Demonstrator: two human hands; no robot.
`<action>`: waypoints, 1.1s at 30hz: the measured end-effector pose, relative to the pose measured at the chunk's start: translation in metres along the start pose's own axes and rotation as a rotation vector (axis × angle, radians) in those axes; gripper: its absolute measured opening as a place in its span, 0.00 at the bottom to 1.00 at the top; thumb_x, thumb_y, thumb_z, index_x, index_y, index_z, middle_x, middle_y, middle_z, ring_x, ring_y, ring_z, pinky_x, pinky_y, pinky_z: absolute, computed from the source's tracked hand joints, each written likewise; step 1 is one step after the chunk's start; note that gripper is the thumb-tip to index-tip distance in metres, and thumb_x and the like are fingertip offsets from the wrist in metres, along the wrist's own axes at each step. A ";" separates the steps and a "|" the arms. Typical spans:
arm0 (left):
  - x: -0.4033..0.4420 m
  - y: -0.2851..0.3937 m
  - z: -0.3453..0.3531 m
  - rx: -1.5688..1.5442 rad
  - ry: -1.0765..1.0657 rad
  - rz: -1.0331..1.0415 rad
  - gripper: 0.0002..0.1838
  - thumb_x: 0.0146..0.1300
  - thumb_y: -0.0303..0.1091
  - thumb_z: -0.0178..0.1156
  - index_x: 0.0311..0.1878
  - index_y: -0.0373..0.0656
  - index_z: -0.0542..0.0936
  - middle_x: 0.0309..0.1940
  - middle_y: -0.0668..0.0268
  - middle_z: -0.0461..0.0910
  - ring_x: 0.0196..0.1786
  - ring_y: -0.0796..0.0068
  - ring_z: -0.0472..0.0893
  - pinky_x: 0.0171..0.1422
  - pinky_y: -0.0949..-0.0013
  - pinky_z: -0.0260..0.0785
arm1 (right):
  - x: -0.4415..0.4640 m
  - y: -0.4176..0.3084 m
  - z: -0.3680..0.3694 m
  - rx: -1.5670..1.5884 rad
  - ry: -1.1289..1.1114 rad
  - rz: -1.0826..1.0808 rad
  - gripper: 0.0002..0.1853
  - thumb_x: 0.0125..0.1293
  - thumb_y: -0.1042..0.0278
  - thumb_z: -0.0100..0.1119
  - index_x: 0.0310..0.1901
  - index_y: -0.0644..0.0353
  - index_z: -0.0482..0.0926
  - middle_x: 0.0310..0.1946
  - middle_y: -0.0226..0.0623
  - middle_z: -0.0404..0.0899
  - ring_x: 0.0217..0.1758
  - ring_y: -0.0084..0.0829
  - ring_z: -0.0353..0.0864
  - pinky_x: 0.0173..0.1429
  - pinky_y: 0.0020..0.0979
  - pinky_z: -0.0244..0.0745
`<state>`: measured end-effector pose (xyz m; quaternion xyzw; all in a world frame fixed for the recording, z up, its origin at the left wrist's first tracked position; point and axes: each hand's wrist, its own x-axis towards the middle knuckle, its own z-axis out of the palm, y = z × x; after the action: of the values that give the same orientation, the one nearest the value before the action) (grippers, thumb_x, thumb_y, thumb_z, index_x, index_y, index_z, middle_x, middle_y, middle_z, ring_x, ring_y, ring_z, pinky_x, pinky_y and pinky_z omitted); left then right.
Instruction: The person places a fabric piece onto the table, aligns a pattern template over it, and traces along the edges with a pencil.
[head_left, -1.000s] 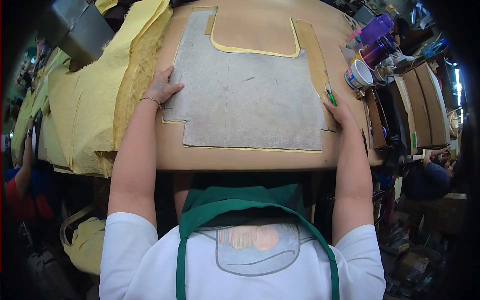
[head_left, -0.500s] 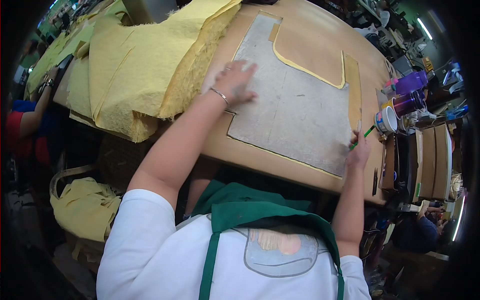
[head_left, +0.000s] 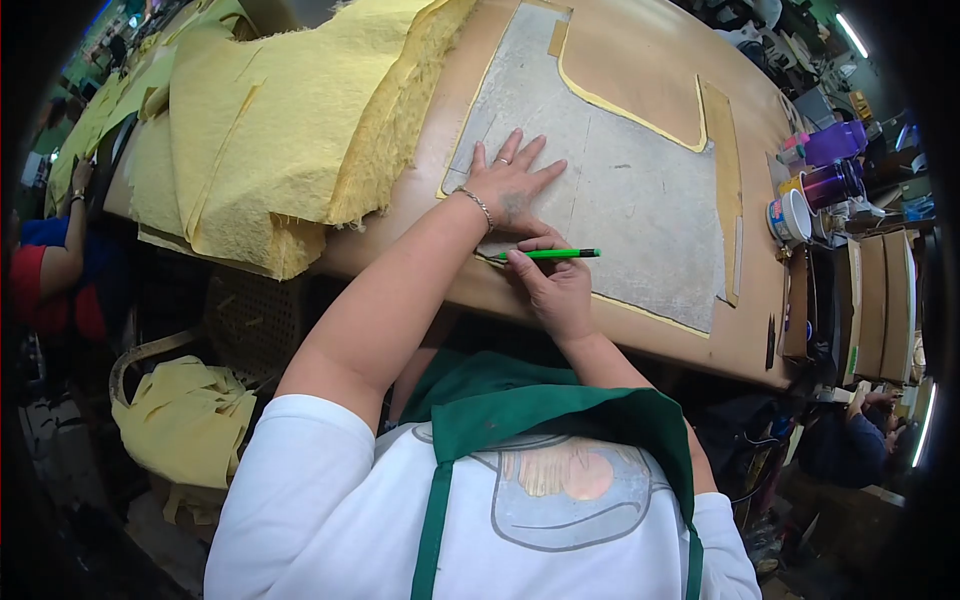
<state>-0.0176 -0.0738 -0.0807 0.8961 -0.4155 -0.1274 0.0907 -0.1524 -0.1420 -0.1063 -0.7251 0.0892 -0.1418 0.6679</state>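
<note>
My left hand [head_left: 512, 190] lies flat with fingers spread on the left part of a grey template [head_left: 640, 215]. Just below it, my right hand [head_left: 556, 285] grips a green pencil [head_left: 550, 254] whose tip points left, at the template's lower left edge. Yellow material shows as a thin border around the template, which has a large cut-out at its far side. A tan strip [head_left: 722, 170] runs along the template's right side.
Layered yellow fabric [head_left: 270, 130] covers the left of the table [head_left: 650, 40]. Cups, including a white tub [head_left: 790, 217], and cardboard boxes [head_left: 872, 300] stand at the right. Yellow scraps [head_left: 190, 420] lie on a chair at lower left. Other people are at both sides.
My right hand has moved left with the green pencil, from the template's right side to its lower left edge. My left hand has shifted onto the template and flattened. The view has turned.
</note>
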 end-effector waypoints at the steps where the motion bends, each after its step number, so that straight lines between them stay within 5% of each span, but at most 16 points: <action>1: -0.001 0.001 -0.001 0.004 0.003 -0.001 0.57 0.29 0.70 0.62 0.67 0.64 0.52 0.69 0.61 0.40 0.71 0.53 0.35 0.63 0.31 0.34 | -0.002 -0.003 0.003 0.116 -0.011 0.010 0.06 0.55 0.72 0.62 0.31 0.63 0.75 0.28 0.33 0.77 0.30 0.20 0.76 0.35 0.22 0.71; 4: -0.002 0.003 -0.002 0.028 0.000 -0.010 0.59 0.26 0.71 0.62 0.67 0.64 0.51 0.69 0.61 0.39 0.71 0.54 0.35 0.63 0.32 0.34 | -0.003 -0.014 0.008 -0.096 0.029 -0.125 0.07 0.54 0.72 0.62 0.32 0.63 0.75 0.26 0.33 0.78 0.30 0.21 0.76 0.36 0.22 0.71; 7: -0.002 0.006 -0.004 0.025 -0.016 -0.026 0.60 0.26 0.72 0.61 0.67 0.63 0.50 0.69 0.61 0.38 0.71 0.53 0.34 0.63 0.32 0.34 | -0.004 -0.016 0.007 -0.154 -0.024 -0.008 0.08 0.52 0.74 0.63 0.33 0.63 0.74 0.38 0.38 0.75 0.39 0.24 0.73 0.43 0.24 0.68; 11: 0.000 0.009 -0.004 0.041 -0.039 -0.053 0.60 0.26 0.70 0.62 0.67 0.61 0.49 0.70 0.61 0.37 0.71 0.53 0.34 0.63 0.32 0.34 | -0.004 -0.001 -0.012 -0.208 0.034 -0.132 0.06 0.53 0.70 0.62 0.29 0.62 0.76 0.29 0.34 0.78 0.31 0.24 0.77 0.37 0.24 0.71; 20: 0.001 0.014 -0.007 0.046 -0.077 -0.085 0.61 0.24 0.69 0.64 0.67 0.63 0.50 0.70 0.63 0.36 0.71 0.55 0.32 0.63 0.32 0.31 | -0.043 -0.011 -0.187 -0.114 0.157 0.166 0.05 0.56 0.75 0.58 0.34 0.62 0.74 0.37 0.38 0.78 0.39 0.24 0.76 0.45 0.25 0.72; 26: 0.001 0.014 -0.005 0.070 -0.072 -0.083 0.61 0.23 0.71 0.63 0.67 0.63 0.51 0.70 0.61 0.37 0.71 0.55 0.33 0.63 0.32 0.32 | -0.069 -0.018 -0.282 -0.109 0.307 0.279 0.02 0.59 0.76 0.55 0.32 0.61 0.72 0.32 0.35 0.78 0.34 0.23 0.77 0.42 0.22 0.71; 33: -0.001 0.013 -0.004 0.053 -0.028 -0.066 0.58 0.27 0.70 0.62 0.67 0.62 0.53 0.69 0.61 0.39 0.71 0.54 0.34 0.63 0.32 0.32 | -0.060 -0.022 -0.238 0.153 0.509 0.133 0.03 0.61 0.72 0.54 0.35 0.58 0.70 0.27 0.31 0.75 0.30 0.21 0.76 0.33 0.19 0.69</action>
<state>-0.0263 -0.0814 -0.0738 0.9096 -0.3900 -0.1319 0.0565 -0.2878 -0.3452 -0.0735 -0.6061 0.2904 -0.2817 0.6848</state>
